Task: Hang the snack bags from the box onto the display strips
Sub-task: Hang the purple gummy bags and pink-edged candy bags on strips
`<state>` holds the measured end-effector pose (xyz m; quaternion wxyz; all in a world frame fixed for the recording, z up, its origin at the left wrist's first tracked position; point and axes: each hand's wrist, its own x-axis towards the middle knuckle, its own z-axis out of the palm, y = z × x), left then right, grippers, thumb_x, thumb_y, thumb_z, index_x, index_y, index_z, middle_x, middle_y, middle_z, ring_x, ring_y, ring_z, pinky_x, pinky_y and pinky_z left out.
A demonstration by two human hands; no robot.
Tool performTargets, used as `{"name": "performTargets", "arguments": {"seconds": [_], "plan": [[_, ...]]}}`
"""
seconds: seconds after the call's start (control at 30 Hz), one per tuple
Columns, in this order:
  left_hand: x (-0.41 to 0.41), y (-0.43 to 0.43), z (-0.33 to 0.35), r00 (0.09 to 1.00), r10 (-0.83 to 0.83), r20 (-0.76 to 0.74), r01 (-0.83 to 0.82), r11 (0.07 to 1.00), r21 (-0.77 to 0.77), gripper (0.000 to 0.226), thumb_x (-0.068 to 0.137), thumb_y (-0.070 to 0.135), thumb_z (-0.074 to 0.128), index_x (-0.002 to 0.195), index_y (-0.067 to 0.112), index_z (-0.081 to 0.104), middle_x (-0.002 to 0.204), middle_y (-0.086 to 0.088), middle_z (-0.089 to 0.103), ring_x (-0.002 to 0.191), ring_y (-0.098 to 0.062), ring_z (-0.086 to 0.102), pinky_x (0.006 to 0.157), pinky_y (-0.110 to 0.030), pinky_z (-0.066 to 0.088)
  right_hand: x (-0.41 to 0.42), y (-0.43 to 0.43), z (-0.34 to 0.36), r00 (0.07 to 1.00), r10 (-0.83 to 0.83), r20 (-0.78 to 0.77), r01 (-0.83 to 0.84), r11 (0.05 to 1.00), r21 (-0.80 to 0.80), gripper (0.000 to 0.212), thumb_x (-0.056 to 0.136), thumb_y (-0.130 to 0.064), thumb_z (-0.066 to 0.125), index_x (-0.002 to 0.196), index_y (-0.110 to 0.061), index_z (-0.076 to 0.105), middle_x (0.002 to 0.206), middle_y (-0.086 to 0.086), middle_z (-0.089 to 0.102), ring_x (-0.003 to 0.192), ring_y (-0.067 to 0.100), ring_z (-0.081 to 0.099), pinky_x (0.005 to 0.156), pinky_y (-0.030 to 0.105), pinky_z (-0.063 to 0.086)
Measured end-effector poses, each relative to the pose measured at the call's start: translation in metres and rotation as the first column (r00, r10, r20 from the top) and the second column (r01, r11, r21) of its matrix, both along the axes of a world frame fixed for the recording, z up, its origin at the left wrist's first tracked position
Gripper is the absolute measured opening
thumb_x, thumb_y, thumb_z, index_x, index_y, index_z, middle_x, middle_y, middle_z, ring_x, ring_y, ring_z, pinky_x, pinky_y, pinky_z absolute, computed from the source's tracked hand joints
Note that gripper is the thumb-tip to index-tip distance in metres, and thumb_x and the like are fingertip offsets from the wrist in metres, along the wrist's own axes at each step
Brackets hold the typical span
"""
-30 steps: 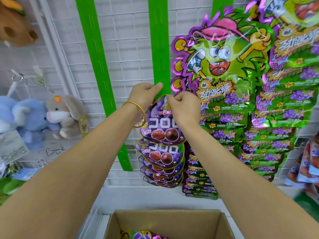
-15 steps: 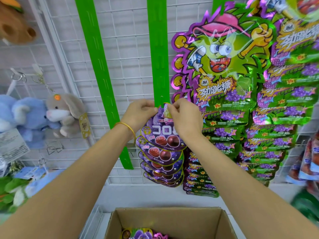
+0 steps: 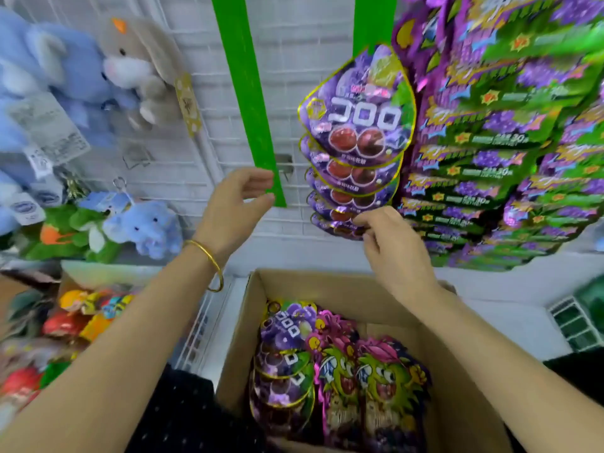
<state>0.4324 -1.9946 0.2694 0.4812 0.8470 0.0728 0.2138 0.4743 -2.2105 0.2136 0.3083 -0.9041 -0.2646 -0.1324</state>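
Several purple grape gummy bags (image 3: 358, 116) hang in a column on the middle green display strip (image 3: 374, 19). An empty green strip (image 3: 248, 93) hangs to its left. My left hand (image 3: 233, 207) is in the air by that strip's lower end, fingers loosely curled, holding nothing. My right hand (image 3: 389, 246) hovers just below the lowest hung bags, fingers relaxed and empty. Below, the cardboard box (image 3: 330, 286) holds more purple gummy bags (image 3: 284, 354) and green monster-print bags (image 3: 366, 384).
Green-and-purple monster candy bags (image 3: 496, 142) fill the strips at the right. Plush toys (image 3: 127, 67) hang on the white wire grid at the left, with more toys and colourful packets (image 3: 81, 312) in a bin below them. A green crate (image 3: 581, 322) sits at the right.
Both hands let go of the top purple bag, which now hangs on the strip, and dropped down. The view tilted down, showing the box's contents.
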Motion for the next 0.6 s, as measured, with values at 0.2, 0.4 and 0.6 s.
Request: {"name": "performTargets", "arguments": {"seconds": [0.2, 0.4, 0.6], "plan": [[-0.033, 0.024, -0.073, 0.943, 0.027, -0.333, -0.067, 0.991, -0.111, 0.022, 0.086, 0.006, 0.057, 0.107, 0.012, 0.055, 0.082, 0.003, 0.058, 0.067, 0.004, 0.057, 0.064, -0.012, 0.046, -0.032, 0.027, -0.133, 0.697, 0.082, -0.712, -0.263, 0.953, -0.148, 0.024, 0.088, -0.011, 0.059, 0.111, -0.005, 0.061, 0.11, 0.012, 0.064, 0.106, 0.024, 0.06, 0.089, 0.03, 0.045], [-0.024, 0.035, -0.057, 0.949, 0.042, -0.312, -0.089, 0.986, -0.138, 0.027, 0.074, 0.022, 0.06, 0.101, 0.021, 0.057, 0.087, 0.001, 0.062, 0.089, -0.015, 0.056, 0.088, -0.038, 0.049, -0.056, 0.084, -0.197, 0.678, 0.103, -0.728, -0.321, 0.932, -0.166, 0.06, 0.083, -0.032, 0.067, 0.133, -0.006, 0.046, 0.135, 0.012, 0.05, 0.126, 0.026, 0.045, 0.102, 0.031, 0.036], [-0.021, 0.037, -0.051, 0.949, 0.013, -0.314, -0.103, 0.957, -0.271, 0.026, 0.078, 0.019, 0.063, 0.103, 0.019, 0.057, 0.102, -0.008, 0.063, 0.093, -0.016, 0.058, 0.084, -0.034, 0.052, -0.063, 0.124, -0.226, 0.778, 0.001, -0.628, -0.333, 0.849, -0.411, 0.089, 0.074, -0.054, 0.067, 0.142, -0.011, 0.028, 0.151, 0.01, 0.027, 0.139, 0.028, 0.024, 0.111, 0.037, 0.026]]}}
